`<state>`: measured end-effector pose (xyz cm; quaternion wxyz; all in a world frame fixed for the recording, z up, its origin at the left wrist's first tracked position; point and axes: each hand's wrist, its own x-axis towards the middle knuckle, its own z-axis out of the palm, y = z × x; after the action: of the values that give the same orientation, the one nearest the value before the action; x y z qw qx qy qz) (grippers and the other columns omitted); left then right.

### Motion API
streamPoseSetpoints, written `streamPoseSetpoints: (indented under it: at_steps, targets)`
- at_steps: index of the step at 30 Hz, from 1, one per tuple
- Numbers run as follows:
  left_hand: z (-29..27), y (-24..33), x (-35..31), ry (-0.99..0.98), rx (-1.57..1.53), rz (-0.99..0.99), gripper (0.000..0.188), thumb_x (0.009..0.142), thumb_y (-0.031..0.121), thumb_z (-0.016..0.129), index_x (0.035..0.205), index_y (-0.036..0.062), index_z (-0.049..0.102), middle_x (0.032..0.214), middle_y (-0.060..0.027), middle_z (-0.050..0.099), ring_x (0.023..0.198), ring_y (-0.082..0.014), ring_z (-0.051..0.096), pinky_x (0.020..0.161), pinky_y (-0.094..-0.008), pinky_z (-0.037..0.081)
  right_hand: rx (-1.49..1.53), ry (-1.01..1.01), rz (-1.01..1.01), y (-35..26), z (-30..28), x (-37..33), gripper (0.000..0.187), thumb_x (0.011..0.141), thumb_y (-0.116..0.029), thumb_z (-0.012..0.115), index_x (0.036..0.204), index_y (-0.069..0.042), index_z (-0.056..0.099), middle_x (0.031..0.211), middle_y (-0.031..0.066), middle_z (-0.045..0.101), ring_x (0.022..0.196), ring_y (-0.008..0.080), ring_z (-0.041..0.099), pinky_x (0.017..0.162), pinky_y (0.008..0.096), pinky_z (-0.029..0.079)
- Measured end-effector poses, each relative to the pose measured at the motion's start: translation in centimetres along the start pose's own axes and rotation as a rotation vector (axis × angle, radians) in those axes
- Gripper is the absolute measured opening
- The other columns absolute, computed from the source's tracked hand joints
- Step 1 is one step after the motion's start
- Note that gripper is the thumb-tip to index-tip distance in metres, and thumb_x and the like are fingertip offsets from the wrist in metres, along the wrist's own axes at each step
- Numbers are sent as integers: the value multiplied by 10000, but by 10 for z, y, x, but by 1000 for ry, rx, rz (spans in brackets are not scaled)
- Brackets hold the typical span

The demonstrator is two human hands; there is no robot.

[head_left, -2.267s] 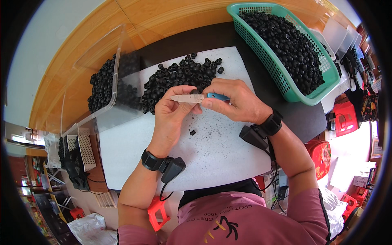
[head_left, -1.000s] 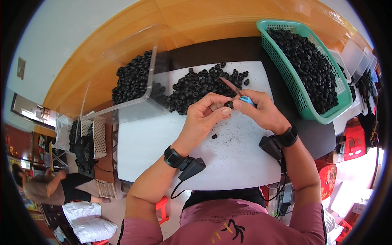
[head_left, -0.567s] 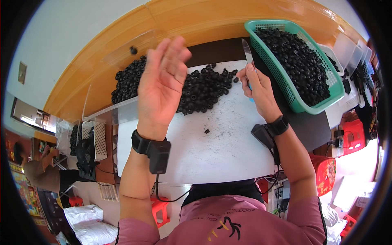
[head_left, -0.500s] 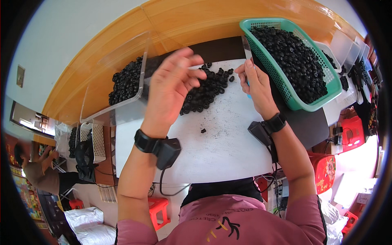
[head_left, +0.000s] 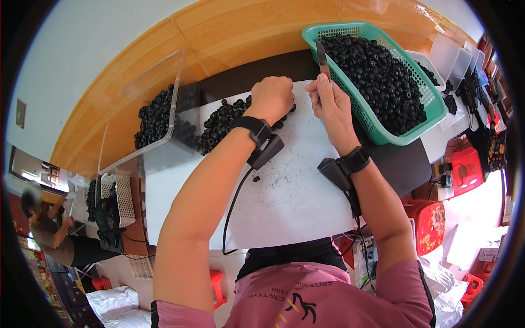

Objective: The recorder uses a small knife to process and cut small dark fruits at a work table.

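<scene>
My left hand (head_left: 272, 98) is curled closed at the right end of a pile of small black ring-shaped parts (head_left: 221, 124). What its fingers hold, if anything, is hidden beneath the hand. The pile lies on a white sheet (head_left: 295, 202) that covers the tabletop. To the right, my right hand (head_left: 334, 109) is shut on a knife (head_left: 323, 60), its blade pointing up and away from me beside the green basket. A bit of blue shows below that hand's fingers.
A green perforated basket (head_left: 377, 138) heaped with black parts stands at the far right. On the left, a clear plastic box (head_left: 176, 109) holds more of them. A small dark scrap (head_left: 256, 179) and fine specks lie on the sheet. Another person (head_left: 52, 229) is at the far left.
My left hand has swung right from above the pile's left side and closed at its right end. My right hand keeps the knife, whose blade now shows more broadly. The view has shifted slightly.
</scene>
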<state>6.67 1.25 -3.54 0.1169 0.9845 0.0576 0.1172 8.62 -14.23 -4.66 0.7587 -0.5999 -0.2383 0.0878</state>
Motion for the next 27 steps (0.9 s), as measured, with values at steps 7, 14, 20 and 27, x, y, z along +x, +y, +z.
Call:
streamPoseSetpoints:
  at_steps: [7, 14, 20, 27]
  targets:
    - [23, 3, 5, 39, 304, 139, 108, 752, 135, 647, 829, 91, 707, 859, -87, 687, 906, -280, 613, 765, -412, 462, 33, -6, 48, -1, -1, -2, 437, 984, -424, 478, 867, -27, 618, 684, -41, 458, 592, 31, 382, 511, 190, 305]
    - [-7, -8, -29, 164, -392, 82, 216, 781, 138, 671, 942, -5, 654, 818, -146, 640, 795, -265, 632, 695, -363, 491, -48, 8, 134, 3, -3, -1, 307, 937, -335, 600, 886, -33, 632, 687, -55, 503, 600, 22, 423, 522, 190, 337]
    - [-43, -1, -85, 83, -608, -49, 178, 815, 93, 654, 948, -22, 628, 849, -125, 597, 766, -230, 607, 694, -330, 493, -79, -281, 202, -5, 7, -11, 216, 885, -239, 674, 921, -29, 640, 768, -23, 565, 690, 46, 461, 591, 225, 379]
    - [-45, -3, -112, 172, -655, 41, 238, 821, 9, 648, 1053, -10, 597, 947, -82, 586, 792, -153, 605, 685, -268, 496, -60, -451, 323, -13, 11, -18, 179, 879, -231, 677, 905, -56, 658, 761, -37, 568, 636, 36, 418, 538, 206, 321]
